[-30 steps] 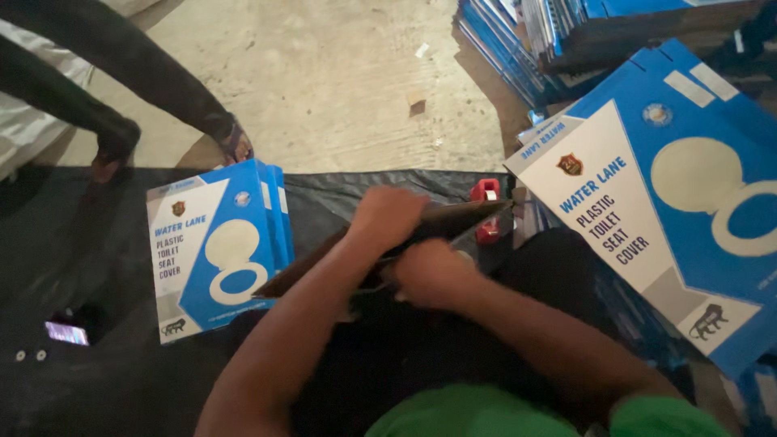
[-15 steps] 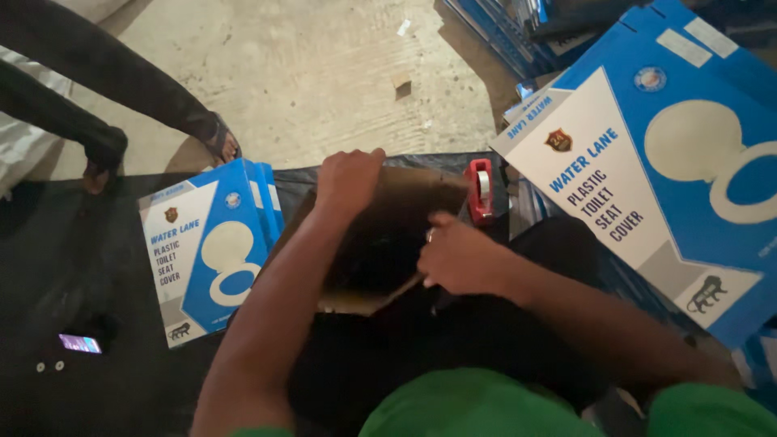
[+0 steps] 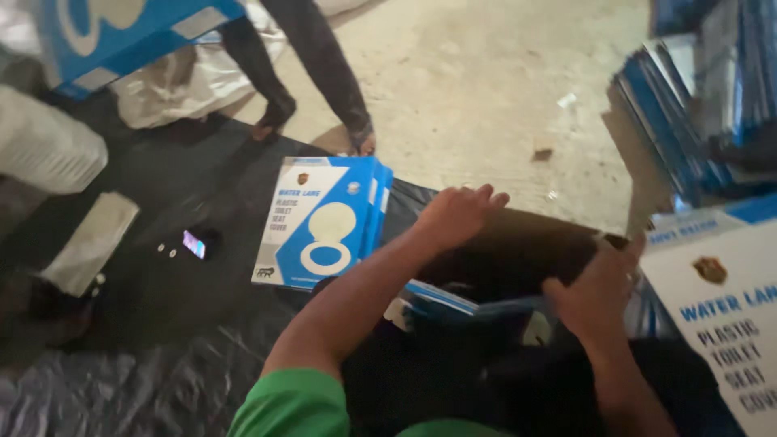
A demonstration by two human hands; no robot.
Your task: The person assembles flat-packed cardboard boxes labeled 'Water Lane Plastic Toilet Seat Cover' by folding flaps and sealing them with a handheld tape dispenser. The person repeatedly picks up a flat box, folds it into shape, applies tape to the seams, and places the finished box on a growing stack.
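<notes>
Brown cardboard, the inner face of a half-folded flat carton (image 3: 518, 251), fills the middle of the view; its blue-and-white printed outer face (image 3: 453, 298) shows along the lower edge; half a second ago the same carton lay more open between the hands, a brown flap spread flat; now the panel is tipped up and over, so the fold looks further along; the view has also swung left and up, bringing in more floor.

Left hand (image 3: 457, 214): forearm reaches forward and across from the green sleeve (image 3: 291, 400); palm down on the carton's far left corner; fingers spread over the top edge; pressing more than clasping; grip not closed round anything I can see.

Right hand (image 3: 595, 287): on the carton's right edge, fingers curled over it, thumb side toward the camera; grip closed on that edge.

The carton sits on black plastic sheeting (image 3: 162, 356) spread on the floor, just in front of the person.

Around it: a finished blue-and-white flat box with an oval seat picture (image 3: 324, 222) lies just left of the left hand; a stack of blue flat cartons (image 3: 672, 121) stands at the right; a small lit phone (image 3: 194, 243) lies on the sheeting; another person's dark-clad legs (image 3: 312, 77) stand on the concrete floor (image 3: 486, 89) beyond.
</notes>
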